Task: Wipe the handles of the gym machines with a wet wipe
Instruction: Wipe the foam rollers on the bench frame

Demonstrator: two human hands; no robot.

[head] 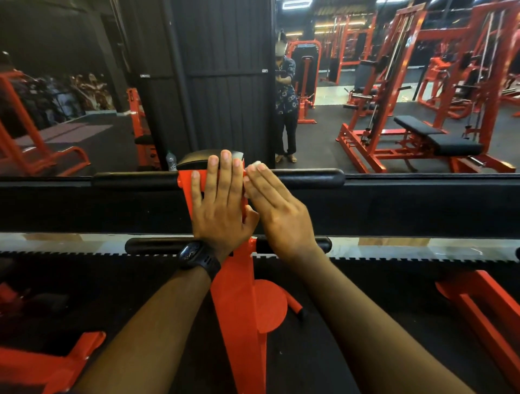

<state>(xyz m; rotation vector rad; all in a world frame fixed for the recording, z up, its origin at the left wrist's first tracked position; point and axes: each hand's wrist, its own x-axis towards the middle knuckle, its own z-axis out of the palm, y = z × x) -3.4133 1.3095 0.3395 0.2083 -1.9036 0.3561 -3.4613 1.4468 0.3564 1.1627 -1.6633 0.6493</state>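
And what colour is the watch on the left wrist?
The watch is black; head view.

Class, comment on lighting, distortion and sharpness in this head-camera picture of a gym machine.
Head view: left hand and right hand evenly lit, sharp; ceiling lights glare at top; floor mat below is dim; red frames at the edges lean, wide-angle distortion.

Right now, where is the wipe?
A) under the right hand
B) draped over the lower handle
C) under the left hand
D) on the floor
A: the white wipe peeks out from under the right hand, beside the upper handle, while the left hand lies flat on the red post.
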